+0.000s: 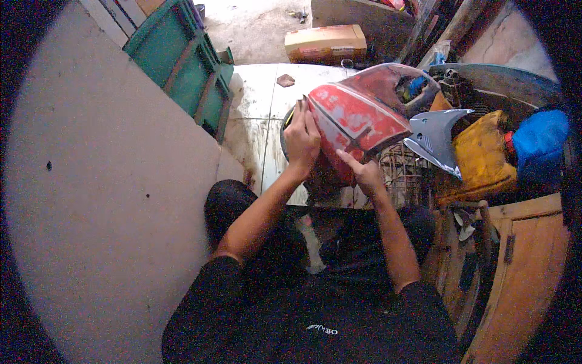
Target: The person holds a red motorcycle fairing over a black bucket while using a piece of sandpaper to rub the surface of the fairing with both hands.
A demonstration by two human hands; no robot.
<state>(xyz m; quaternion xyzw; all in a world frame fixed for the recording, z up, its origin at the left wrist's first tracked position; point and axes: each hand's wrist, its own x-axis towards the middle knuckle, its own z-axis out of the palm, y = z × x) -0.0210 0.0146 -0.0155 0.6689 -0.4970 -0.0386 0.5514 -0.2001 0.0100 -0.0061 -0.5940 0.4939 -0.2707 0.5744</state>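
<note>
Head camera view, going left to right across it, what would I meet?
Green panelled board → person's bare left hand → scuffed red-and-grey shell panel → glossy grey curved panel → grimy yellow plastic container → bright blue bundle.

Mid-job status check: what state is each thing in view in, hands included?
Red fairing panel: held, paint patchy with grey areas
Left hand: against panel's left edge, grip unclear
Right hand: gripping panel's lower edge
White tiles: stained
Yellow jerrycan: grimy
Blue bundle: crumpled
Cardboard box: looks closed
</note>
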